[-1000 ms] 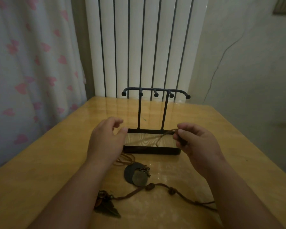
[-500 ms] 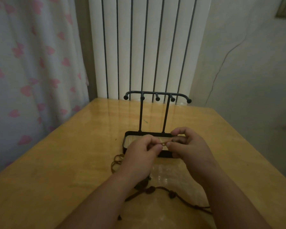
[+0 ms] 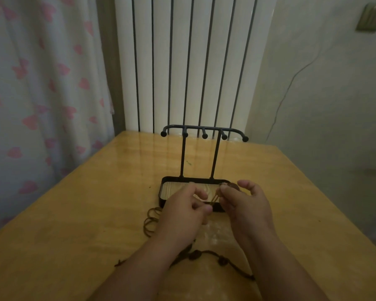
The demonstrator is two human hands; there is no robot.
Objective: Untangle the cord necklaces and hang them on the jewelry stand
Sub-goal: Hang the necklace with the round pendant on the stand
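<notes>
I've got left hand [image 3: 182,211] and right hand [image 3: 245,205] fingers pinching one brown cord necklace [image 3: 215,197] over the jewelry stand [image 3: 205,136] base, mid worktop [image 3: 85,213]. Loose coils [image 3: 151,222] lie on the worktop just left of the left hand.

Left hand [image 3: 182,213] and right hand [image 3: 245,205] cover the jewelry stand [image 3: 183,157]'s front rim, knotted cord [image 3: 195,255] ducks under both forearms [image 3: 139,274], pinched thin cord [image 3: 215,197]'s too dim to trace tbh.
</notes>
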